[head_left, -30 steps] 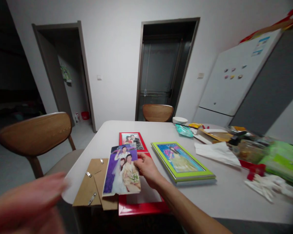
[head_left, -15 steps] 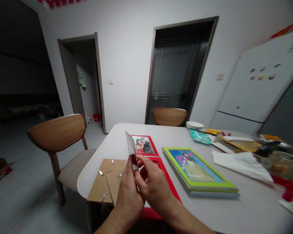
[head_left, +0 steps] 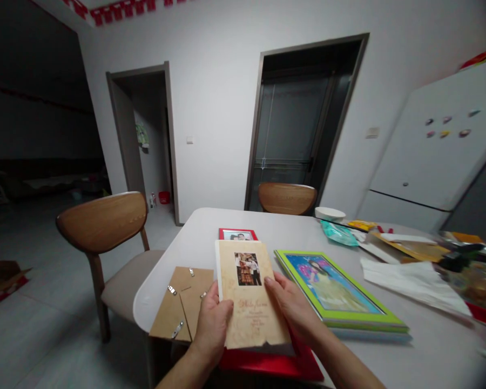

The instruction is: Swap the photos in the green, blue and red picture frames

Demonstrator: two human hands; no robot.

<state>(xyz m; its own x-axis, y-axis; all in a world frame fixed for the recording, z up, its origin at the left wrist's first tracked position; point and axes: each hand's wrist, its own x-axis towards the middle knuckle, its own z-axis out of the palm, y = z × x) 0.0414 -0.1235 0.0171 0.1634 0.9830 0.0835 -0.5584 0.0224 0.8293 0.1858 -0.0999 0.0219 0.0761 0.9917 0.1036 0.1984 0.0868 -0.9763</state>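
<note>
Beige card [head_left: 251, 300]: turned from edge-on to facing you since the earlier frame, now over the red frame [head_left: 273, 364].
Left hand [head_left: 211, 323]: gripping its left edge, thumb on top.
Right hand [head_left: 294, 303]: gripping its right edge.
Ragged bottom edge [head_left: 263, 345]: looks fragile; keep pressure light, at the sides.

White table [head_left: 192, 240]: brown board [head_left: 172, 308], red frames [head_left: 271, 365], green frame [head_left: 340, 286], bowl [head_left: 330, 214], teal packet [head_left: 339, 233].

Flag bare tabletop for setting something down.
Free: table between far red frame and teal packet, beyond the green frame; also left of that red frame, beyond the brown board. Crowded: right side (white paper, yellow packet); near centre (left hand, right hand, beige card).
</note>
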